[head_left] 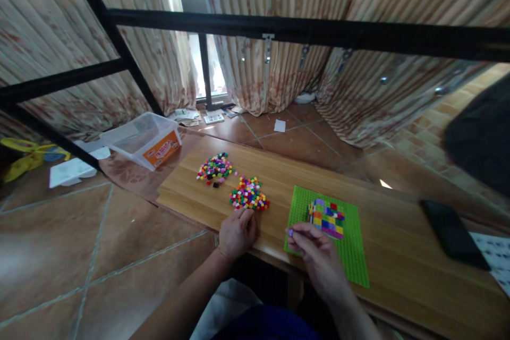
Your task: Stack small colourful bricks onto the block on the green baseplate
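Observation:
A green baseplate [350, 244] lies on the wooden table [398, 255] with a block of multicoloured small bricks [326, 218] built on its near left part. My right hand [314, 249] rests over the plate's near left corner, fingers pinched on a small purple brick [290, 232]. My left hand [237, 232] lies on the table, fingers curled, touching the near edge of a pile of loose coloured bricks [249, 194]. A second pile of loose bricks [215, 168] sits farther left.
A black phone [452, 234] and a printed sheet [498, 255] lie at the table's right end. A clear plastic box [143, 139] with an orange label stands on the tiled floor at left. Black metal bars [303, 29] cross in front of curtains.

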`<action>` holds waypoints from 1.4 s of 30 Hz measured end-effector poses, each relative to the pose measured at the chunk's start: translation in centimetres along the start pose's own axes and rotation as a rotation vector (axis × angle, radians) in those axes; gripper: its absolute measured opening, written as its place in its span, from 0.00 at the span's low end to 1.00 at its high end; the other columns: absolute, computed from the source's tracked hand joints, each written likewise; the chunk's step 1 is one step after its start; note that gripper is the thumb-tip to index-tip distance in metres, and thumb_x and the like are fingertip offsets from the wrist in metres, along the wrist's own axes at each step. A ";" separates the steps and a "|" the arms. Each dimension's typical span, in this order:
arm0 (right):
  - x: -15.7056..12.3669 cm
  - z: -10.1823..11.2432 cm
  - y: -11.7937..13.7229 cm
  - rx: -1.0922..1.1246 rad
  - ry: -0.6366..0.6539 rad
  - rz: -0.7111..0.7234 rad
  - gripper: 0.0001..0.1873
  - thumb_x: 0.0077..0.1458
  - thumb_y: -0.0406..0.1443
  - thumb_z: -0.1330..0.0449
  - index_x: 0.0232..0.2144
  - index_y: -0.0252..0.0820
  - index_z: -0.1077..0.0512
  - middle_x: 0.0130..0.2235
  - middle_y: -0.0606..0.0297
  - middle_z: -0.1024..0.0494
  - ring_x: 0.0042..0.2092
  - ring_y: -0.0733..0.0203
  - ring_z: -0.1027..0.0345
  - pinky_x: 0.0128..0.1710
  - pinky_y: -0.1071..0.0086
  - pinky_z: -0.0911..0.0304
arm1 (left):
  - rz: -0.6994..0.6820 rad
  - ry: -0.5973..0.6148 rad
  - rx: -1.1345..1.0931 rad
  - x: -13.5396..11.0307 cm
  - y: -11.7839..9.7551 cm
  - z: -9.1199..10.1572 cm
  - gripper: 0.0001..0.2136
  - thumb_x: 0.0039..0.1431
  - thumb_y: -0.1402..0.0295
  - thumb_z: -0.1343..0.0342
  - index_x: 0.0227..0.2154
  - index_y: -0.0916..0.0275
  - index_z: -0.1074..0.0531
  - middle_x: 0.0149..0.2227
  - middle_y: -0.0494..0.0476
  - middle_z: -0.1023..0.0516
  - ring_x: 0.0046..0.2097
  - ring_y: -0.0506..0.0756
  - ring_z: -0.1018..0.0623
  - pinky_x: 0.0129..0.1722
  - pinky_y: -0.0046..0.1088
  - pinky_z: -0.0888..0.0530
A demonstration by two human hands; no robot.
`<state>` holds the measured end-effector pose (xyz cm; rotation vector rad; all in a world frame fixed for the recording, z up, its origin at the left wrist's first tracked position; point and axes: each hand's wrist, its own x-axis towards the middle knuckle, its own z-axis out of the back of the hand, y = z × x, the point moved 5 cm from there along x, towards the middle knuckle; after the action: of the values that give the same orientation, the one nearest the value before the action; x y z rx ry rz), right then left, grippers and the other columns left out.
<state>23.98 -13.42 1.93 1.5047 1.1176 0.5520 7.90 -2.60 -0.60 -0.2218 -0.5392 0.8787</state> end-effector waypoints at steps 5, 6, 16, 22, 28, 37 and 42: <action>-1.2 5.6 1.0 -0.179 -0.216 0.071 0.14 0.42 0.43 0.29 0.31 0.43 0.23 0.32 0.63 0.19 0.34 0.59 0.24 0.36 0.65 0.27 | -0.010 0.005 0.018 0.0 0.2 -0.1 0.08 0.64 0.70 0.54 0.33 0.59 0.30 0.32 0.53 0.25 0.34 0.52 0.26 0.35 0.26 0.32; -1.3 6.7 1.4 -0.205 -0.274 0.093 0.15 0.41 0.44 0.29 0.31 0.43 0.23 0.32 0.63 0.19 0.34 0.58 0.24 0.36 0.65 0.27 | -0.011 0.004 0.020 0.1 0.2 -0.1 0.08 0.64 0.70 0.54 0.33 0.59 0.30 0.32 0.53 0.25 0.34 0.52 0.25 0.35 0.26 0.32; -0.1 12.2 4.2 -0.438 -0.620 0.244 0.16 0.40 0.45 0.31 0.31 0.41 0.22 0.32 0.61 0.18 0.35 0.57 0.25 0.37 0.64 0.31 | 0.000 0.004 0.041 0.2 0.3 -0.1 0.09 0.65 0.69 0.54 0.35 0.59 0.29 0.31 0.53 0.25 0.35 0.52 0.25 0.35 0.26 0.32; 1.0 11.3 3.7 -0.524 -0.675 0.378 0.16 0.44 0.46 0.33 0.30 0.40 0.22 0.30 0.60 0.19 0.33 0.56 0.26 0.38 0.62 0.32 | 0.007 -0.001 0.064 0.2 0.4 -0.2 0.09 0.65 0.68 0.54 0.34 0.59 0.29 0.31 0.53 0.25 0.34 0.52 0.25 0.34 0.25 0.33; 1.0 11.0 3.1 -0.596 -0.752 0.428 0.18 0.46 0.49 0.35 0.28 0.39 0.23 0.30 0.60 0.20 0.31 0.59 0.28 0.35 0.65 0.33 | 0.004 -0.001 0.069 0.2 0.3 -0.2 0.09 0.65 0.68 0.54 0.34 0.58 0.28 0.31 0.53 0.25 0.34 0.53 0.25 0.34 0.26 0.33; 0.5 10.1 3.1 -0.599 -0.732 0.399 0.19 0.45 0.50 0.34 0.29 0.39 0.23 0.28 0.61 0.21 0.28 0.61 0.30 0.31 0.68 0.35 | -0.020 -0.025 0.046 0.2 0.1 0.1 0.08 0.64 0.70 0.53 0.33 0.59 0.29 0.31 0.52 0.25 0.33 0.52 0.25 0.34 0.27 0.32; 0.6 10.3 2.9 -0.573 -0.746 0.379 0.19 0.46 0.49 0.34 0.29 0.38 0.24 0.29 0.61 0.21 0.29 0.60 0.29 0.32 0.68 0.35 | -0.013 -0.028 0.055 0.2 0.1 0.0 0.09 0.64 0.69 0.53 0.32 0.59 0.29 0.30 0.52 0.25 0.32 0.52 0.26 0.33 0.27 0.33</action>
<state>33.79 -17.72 1.78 1.2351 0.0743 0.4487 7.92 -2.39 -0.63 -0.1564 -0.5411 0.8836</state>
